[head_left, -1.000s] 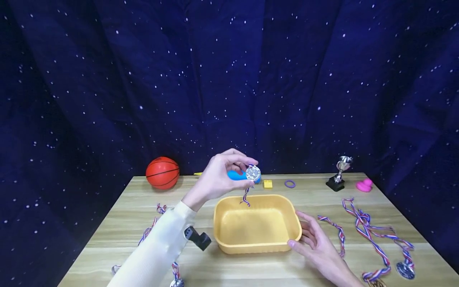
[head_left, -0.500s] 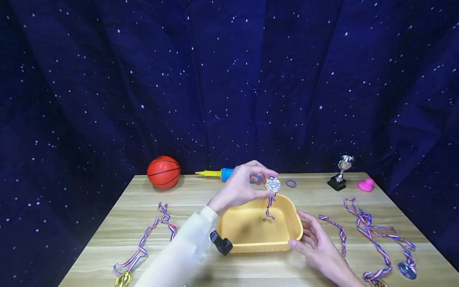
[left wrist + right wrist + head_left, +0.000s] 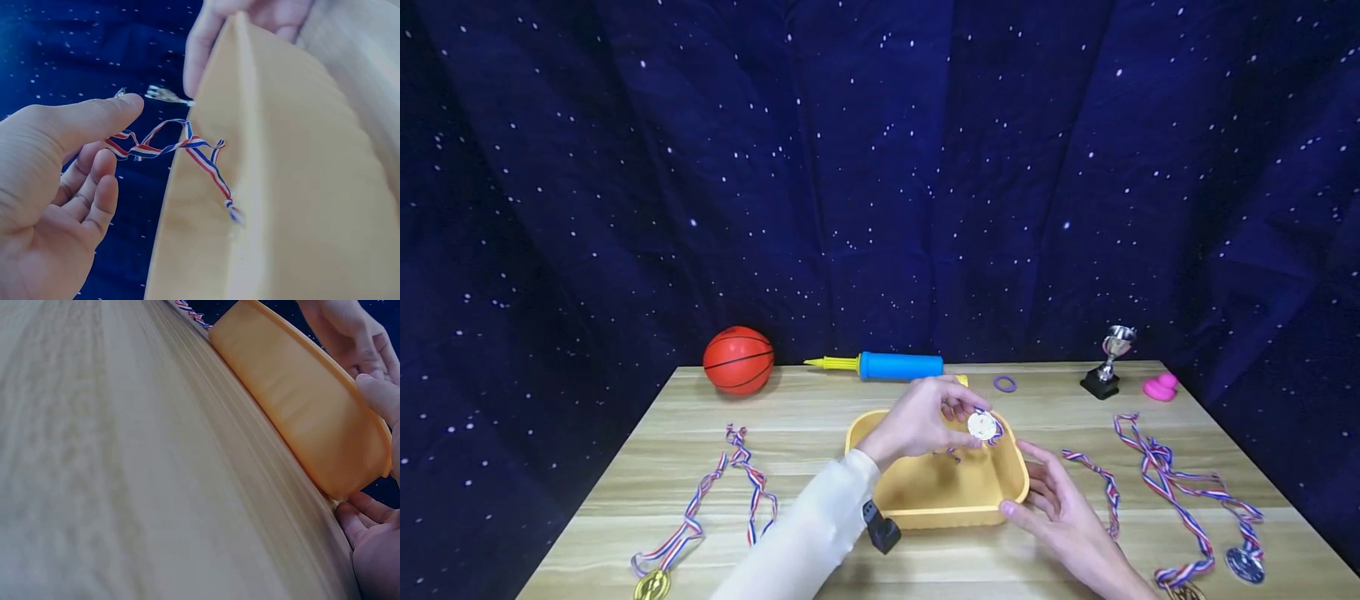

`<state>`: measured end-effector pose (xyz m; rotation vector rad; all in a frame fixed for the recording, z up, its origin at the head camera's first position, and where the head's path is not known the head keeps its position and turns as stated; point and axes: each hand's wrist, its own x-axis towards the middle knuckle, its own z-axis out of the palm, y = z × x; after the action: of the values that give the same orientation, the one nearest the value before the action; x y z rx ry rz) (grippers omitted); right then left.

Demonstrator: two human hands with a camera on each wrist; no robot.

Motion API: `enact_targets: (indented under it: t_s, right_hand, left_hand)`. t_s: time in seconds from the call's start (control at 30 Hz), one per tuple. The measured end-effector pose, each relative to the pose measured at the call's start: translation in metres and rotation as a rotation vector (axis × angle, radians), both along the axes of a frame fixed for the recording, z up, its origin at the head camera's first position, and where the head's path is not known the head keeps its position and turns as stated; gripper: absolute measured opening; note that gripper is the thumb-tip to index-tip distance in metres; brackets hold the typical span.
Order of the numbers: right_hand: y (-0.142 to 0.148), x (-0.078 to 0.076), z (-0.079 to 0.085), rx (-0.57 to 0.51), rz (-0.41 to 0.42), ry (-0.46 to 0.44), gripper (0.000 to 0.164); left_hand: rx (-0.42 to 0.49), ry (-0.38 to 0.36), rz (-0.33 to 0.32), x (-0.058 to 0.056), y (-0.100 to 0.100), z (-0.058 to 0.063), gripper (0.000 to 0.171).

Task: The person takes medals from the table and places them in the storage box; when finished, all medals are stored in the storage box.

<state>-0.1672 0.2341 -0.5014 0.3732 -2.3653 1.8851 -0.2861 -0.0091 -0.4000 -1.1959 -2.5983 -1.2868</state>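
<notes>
My left hand [image 3: 921,423] is over the right part of a yellow plastic basin [image 3: 940,518], pinching a silver medal [image 3: 982,426] between thumb and fingers. Its red, white and blue ribbon [image 3: 203,159] hangs down inside the basin in the left wrist view. At the basin's right end, my right hand [image 3: 1063,517] grips the wall, the thumb on the near corner of the rim and the fingers along the side. From the right wrist, the basin [image 3: 306,394] stands on the wooden table, and part of the right hand is cut off by the frame.
Ribboned medals lie on both sides, including a gold medal [image 3: 652,586] and a silver-coloured one [image 3: 1246,565]. Along the back stand a red basketball [image 3: 738,360], a blue pump [image 3: 901,366], a purple ring [image 3: 1004,383], a trophy [image 3: 1108,362] and a pink object [image 3: 1161,387].
My left hand has carried the silver medal rightward and down, from above the basin's far rim to low over its inside. The right hand stays on the basin.
</notes>
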Motion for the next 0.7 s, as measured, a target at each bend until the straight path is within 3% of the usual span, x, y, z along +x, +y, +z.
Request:
enact_targets:
  t_s: [0.13,0.27,0.5,0.7]
  right_hand:
    - [0.000,0.000,-0.002,-0.002,0.001,0.012,0.084]
    - [0.001,0.001,-0.001,0.003,-0.001,0.013,0.084]
    - [0.001,0.000,-0.002,-0.017,0.010,0.022,0.085]
    - [0.000,-0.001,-0.001,-0.021,0.020,0.032,0.084]
  left_hand:
    - [-0.040,-0.071,0.007,0.002,-0.001,-0.012,0.046]
    - [-0.121,-0.089,-0.010,0.003,0.002,-0.021,0.044]
    - [-0.270,-0.076,-0.046,0.006,0.007,-0.029,0.038]
    - [-0.329,-0.049,-0.046,0.008,0.009,-0.030,0.041]
